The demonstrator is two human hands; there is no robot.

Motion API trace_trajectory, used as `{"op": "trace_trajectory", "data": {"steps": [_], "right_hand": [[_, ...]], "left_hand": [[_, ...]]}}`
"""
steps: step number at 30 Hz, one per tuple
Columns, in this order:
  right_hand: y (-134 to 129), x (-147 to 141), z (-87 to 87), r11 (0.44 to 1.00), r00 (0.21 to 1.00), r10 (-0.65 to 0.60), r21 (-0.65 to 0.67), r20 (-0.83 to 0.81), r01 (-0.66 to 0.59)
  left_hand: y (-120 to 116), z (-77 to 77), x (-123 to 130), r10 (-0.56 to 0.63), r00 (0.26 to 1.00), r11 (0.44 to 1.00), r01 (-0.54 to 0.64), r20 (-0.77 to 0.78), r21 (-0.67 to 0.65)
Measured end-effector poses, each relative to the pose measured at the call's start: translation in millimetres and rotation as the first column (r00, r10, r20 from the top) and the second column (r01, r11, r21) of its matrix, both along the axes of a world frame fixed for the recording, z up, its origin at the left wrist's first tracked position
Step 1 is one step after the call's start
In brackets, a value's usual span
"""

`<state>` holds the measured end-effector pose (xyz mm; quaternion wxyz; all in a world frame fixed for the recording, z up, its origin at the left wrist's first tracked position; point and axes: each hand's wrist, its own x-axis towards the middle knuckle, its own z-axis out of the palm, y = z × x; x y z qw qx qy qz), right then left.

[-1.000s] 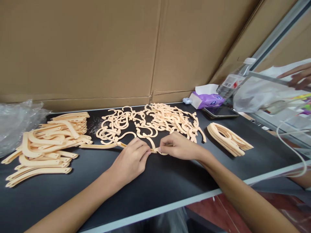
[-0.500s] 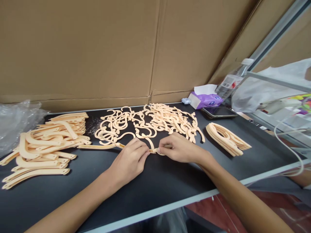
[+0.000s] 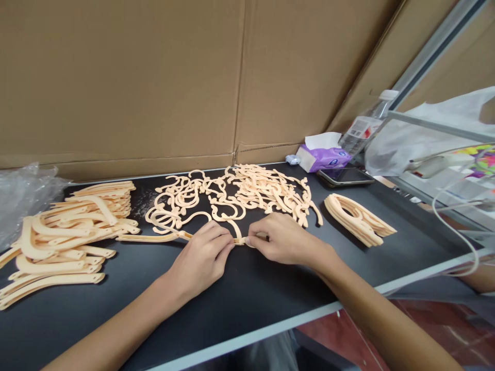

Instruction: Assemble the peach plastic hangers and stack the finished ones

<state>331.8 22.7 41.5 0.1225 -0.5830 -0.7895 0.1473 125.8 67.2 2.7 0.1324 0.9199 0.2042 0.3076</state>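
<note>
My left hand [image 3: 203, 257] is closed around a long cream plastic hanger arm [image 3: 147, 238], whose free end sticks out to the left over the dark table. At the other side of its fingers, the arm's end meets a small joint [image 3: 240, 241]. My right hand [image 3: 286, 239] pinches a hanger piece at that joint, its thumb and forefinger close to the left fingertips; most of this piece is hidden by the fingers. A curved strip [image 3: 235, 228] rises from behind the joint. Beyond both hands lies a loose pile of cream hanger hooks [image 3: 270, 190].
Stacked hanger arms [image 3: 73, 232] lie on the left beside a clear plastic bag [image 3: 27, 201]. To the right sit a bundle of folded hangers [image 3: 358, 219], a phone [image 3: 346, 176], a purple tissue pack [image 3: 325, 157] and a bottle [image 3: 367, 126]. Cardboard [image 3: 124, 77] stands behind.
The whole view has shifted slightly, so things appear a little further left. Both hands keep their grip at the joint, with hardly any movement between them.
</note>
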Motion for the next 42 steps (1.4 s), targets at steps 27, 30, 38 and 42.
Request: {"op": "trace_trajectory", "data": {"steps": [27,30,38,42], "right_hand": [[2,1,-16.0,0.906,0.969,0.159,0.362,0.188,-0.219],[4,1,-17.7,0.907,0.980,0.147,0.377,0.131,-0.186],[1,-6,-17.3,0.913,0.995,0.095,0.396,0.017,-0.094],[0,-10,-19.4,0.890,0.994,0.106,0.444,0.010,-0.100]], "left_hand": [[0,0.5,-3,0.128,0.992,0.991,-0.127,0.014,-0.039],[2,0.1,-4,0.152,0.988,0.987,-0.150,0.040,-0.051],[-1,1.3,-4,0.146,0.987,0.989,-0.147,0.062,0.009],[-1,1.7,-3,0.115,0.991,0.991,-0.119,0.064,0.058]]}}
